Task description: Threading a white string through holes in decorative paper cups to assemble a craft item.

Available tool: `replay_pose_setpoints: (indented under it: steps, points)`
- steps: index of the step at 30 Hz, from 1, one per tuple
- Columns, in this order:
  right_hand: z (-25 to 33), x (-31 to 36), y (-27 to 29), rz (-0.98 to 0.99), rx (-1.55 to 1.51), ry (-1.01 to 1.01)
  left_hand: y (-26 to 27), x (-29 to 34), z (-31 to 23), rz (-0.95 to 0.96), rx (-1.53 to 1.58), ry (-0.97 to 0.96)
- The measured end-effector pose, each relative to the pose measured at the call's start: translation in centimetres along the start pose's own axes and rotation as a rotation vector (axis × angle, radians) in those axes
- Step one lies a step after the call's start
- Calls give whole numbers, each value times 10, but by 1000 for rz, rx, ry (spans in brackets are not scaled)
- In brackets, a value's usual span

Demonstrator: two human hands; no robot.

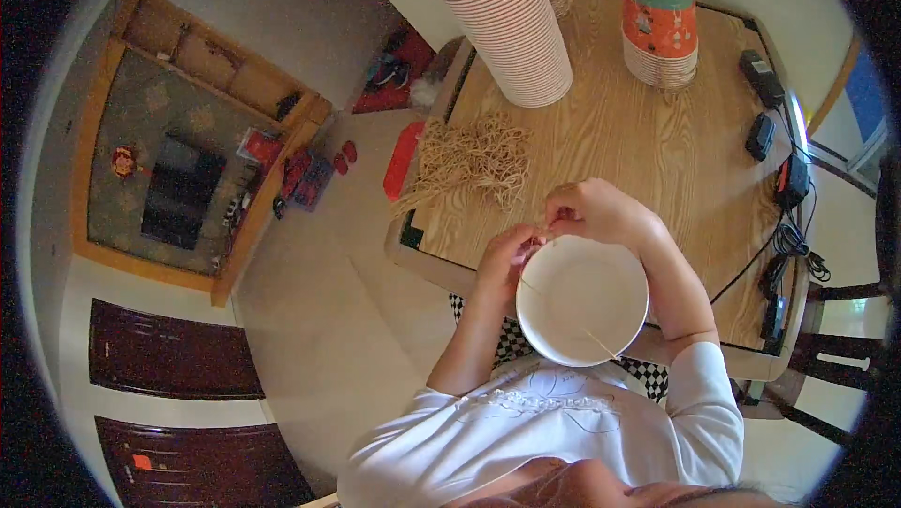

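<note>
A round white paper bucket (582, 297) stands close against my body at the table's near edge, its open mouth facing up. A thin tan cord (602, 345) crosses its rim on the near side, and another bit shows near the left rim. At the bucket's far left rim, my left hand (510, 253) is closed, fingertips pinching a piece of cord. My right hand (601, 210) curls over the far rim, its fingertips pinched right beside the left ones. The fingers partly hide the cord between them. Beyond my left hand lies a loose pile of tan cords (476, 161).
A tall stack of nested paper buckets (511, 34) leans at the table's far left. A shorter orange and green stack (660, 29) stands upside down at the far right. Black power adapters with cables (791, 179) line the right edge. A red object (404, 161) sits by the left edge.
</note>
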State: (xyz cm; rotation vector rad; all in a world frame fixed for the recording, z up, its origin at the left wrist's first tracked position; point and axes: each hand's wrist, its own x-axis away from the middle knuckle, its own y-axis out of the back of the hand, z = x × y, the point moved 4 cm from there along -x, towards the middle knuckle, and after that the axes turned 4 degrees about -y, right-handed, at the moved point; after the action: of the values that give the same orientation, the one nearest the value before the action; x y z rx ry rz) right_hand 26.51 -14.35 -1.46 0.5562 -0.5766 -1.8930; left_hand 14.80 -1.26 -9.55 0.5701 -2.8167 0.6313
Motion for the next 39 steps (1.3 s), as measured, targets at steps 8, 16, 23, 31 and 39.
replay_pose_setpoints:
  steps: [8, 16, 23, 31, 39]
  points:
    - [2, 0, -4, -53, 39, 33, -16, 3, -8, 52, 135, 38]
    - [-1, -1, -5, -35, 78, 36, -21, 8, -11, 19, 76, -71]
    - [2, 1, -3, -34, 74, -22, -18, 10, -7, -4, 167, 48]
    - [-6, -2, -5, -42, 67, 46, 2, -2, -10, 69, -62, 13]
    - [-4, -4, -8, -56, 72, 91, -2, -6, -14, 38, -176, -21]
